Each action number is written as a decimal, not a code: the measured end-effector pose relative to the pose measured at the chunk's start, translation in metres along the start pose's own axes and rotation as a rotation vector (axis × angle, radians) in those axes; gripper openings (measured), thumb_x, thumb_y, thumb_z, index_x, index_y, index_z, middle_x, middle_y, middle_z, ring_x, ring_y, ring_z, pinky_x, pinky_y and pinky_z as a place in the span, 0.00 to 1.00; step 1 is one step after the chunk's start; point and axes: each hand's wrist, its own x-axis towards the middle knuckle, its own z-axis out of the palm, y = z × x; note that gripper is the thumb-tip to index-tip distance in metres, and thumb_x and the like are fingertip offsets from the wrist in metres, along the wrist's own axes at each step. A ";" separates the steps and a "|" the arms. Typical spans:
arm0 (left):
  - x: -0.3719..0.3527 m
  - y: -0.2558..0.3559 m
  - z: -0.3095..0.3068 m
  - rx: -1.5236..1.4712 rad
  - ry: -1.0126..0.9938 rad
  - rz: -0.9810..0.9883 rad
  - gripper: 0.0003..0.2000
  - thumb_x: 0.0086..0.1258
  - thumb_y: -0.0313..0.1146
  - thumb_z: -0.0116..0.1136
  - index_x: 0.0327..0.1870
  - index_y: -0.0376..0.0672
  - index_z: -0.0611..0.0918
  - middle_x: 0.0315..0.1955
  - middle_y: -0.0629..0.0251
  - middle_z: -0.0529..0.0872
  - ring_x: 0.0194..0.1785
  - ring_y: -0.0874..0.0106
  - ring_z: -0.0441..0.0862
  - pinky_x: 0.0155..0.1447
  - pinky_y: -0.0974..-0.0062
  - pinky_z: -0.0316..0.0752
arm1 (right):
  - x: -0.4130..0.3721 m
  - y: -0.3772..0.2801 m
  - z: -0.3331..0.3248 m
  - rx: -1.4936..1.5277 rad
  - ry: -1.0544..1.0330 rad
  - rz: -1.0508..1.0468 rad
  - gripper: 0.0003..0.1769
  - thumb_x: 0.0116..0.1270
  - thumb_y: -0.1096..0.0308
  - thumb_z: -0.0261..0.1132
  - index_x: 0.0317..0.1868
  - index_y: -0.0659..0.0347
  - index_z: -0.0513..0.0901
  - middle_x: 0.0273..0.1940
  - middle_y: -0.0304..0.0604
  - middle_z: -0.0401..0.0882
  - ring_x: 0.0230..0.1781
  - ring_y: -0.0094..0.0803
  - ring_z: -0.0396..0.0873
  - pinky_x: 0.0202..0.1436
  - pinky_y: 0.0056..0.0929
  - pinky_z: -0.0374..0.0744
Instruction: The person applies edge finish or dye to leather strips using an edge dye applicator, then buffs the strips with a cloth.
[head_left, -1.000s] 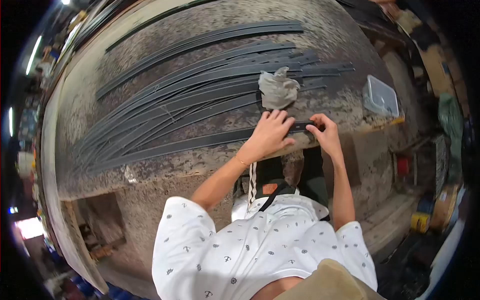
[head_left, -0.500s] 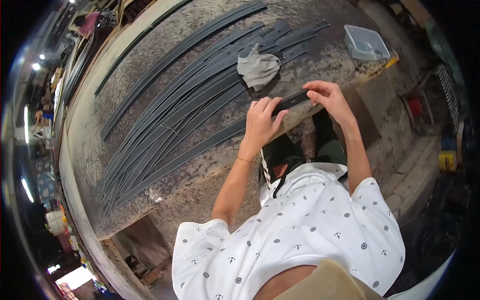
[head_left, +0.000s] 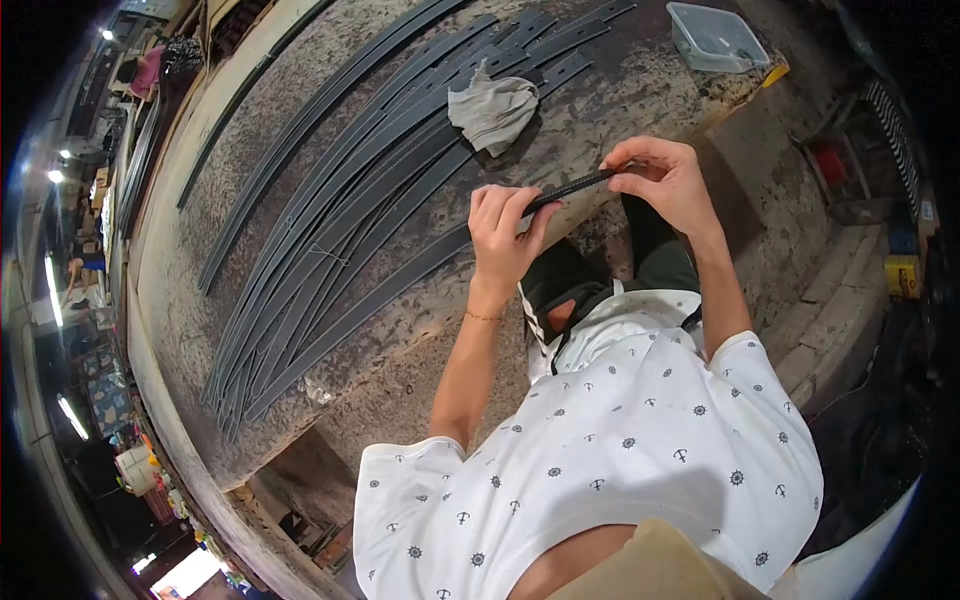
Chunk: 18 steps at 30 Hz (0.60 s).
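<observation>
A long dark belt strap (head_left: 586,184) with stitched edges runs between my hands, its short stretch there turned nearly edge-on. My left hand (head_left: 503,235) is closed around it, thumb toward my right hand. At the strap's end my right hand (head_left: 668,184) pinches it between thumb and fingers. Leftward, the rest of this strap lies along the table's near side. Beyond it, a pile of similar belt straps (head_left: 345,165) fans across the table, some with holes near their ends. A crumpled grey cloth (head_left: 493,112) rests on the pile's right part.
The worn, blotchy table (head_left: 400,320) has its near edge close to my legs. A clear plastic box (head_left: 722,57) with small items stands at the far right, near a yellow object (head_left: 775,76). Another person (head_left: 148,72) is in the far left background.
The strap between my hands has turned from showing its flat face to nearly edge-on. Both hands still hold it, slightly raised. The whole view has shifted a little.
</observation>
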 end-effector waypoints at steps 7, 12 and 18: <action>-0.004 0.004 -0.008 -0.024 0.062 -0.003 0.17 0.50 0.25 0.80 0.37 0.40 0.82 0.29 0.64 0.83 0.32 0.63 0.78 0.41 0.65 0.71 | -0.007 -0.008 0.015 0.120 -0.018 -0.121 0.14 0.61 0.88 0.70 0.47 0.68 0.86 0.44 0.43 0.87 0.50 0.30 0.87 0.55 0.27 0.86; -0.004 0.007 -0.012 -0.021 0.080 0.014 0.17 0.49 0.23 0.80 0.37 0.38 0.81 0.28 0.60 0.82 0.32 0.61 0.77 0.40 0.68 0.73 | -0.003 0.003 0.018 0.167 -0.057 -0.380 0.15 0.59 0.90 0.70 0.46 0.69 0.85 0.42 0.44 0.86 0.46 0.31 0.86 0.51 0.28 0.87; -0.004 0.010 -0.010 -0.003 0.067 -0.024 0.17 0.49 0.22 0.80 0.37 0.38 0.82 0.30 0.59 0.83 0.34 0.60 0.78 0.41 0.67 0.73 | -0.006 -0.003 0.023 0.061 -0.020 -0.450 0.15 0.59 0.91 0.69 0.45 0.70 0.83 0.43 0.45 0.83 0.46 0.31 0.81 0.52 0.29 0.81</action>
